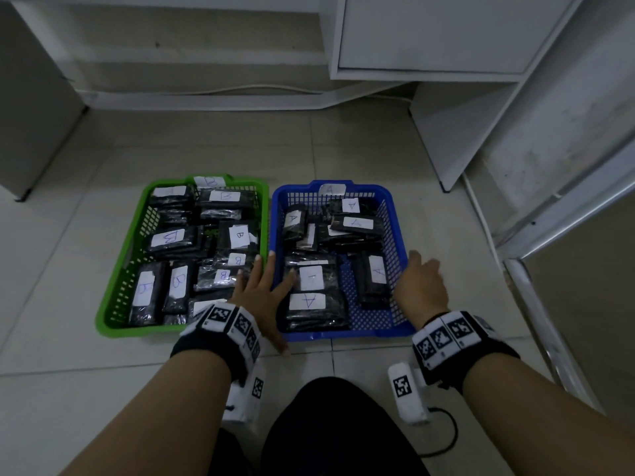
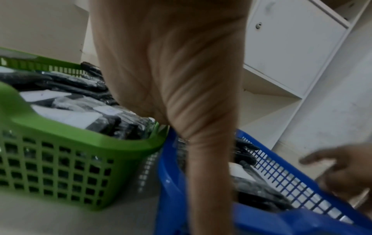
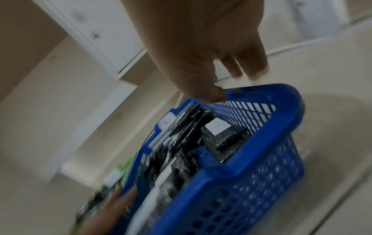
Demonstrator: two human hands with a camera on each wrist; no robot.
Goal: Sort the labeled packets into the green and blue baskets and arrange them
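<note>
The green basket (image 1: pixel 113 324) on the left holds several black packets with white B labels (image 1: pixel 171 238). Touching its right side, the blue basket (image 1: pixel 343 334) holds several black packets with A labels (image 1: pixel 307 301). My left hand (image 1: pixel 261 297) lies spread with straight fingers over the two rims where the baskets meet. Its thumb points down past the blue basket's near left corner. It holds nothing. My right hand (image 1: pixel 422 286) hovers at the blue basket's right rim (image 3: pixel 261 152) with its fingers (image 3: pixel 255 66) loosely bent and nothing in them. The left palm (image 2: pixel 171 79) hides part of both baskets in the left wrist view.
Both baskets stand on a pale tiled floor (image 1: pixel 206 149). White cabinets (image 1: pixel 429 36) stand behind and to the right, and a white cable (image 1: pixel 240 89) runs along the back wall. My dark-clothed knee (image 1: pixel 336 424) is at the bottom.
</note>
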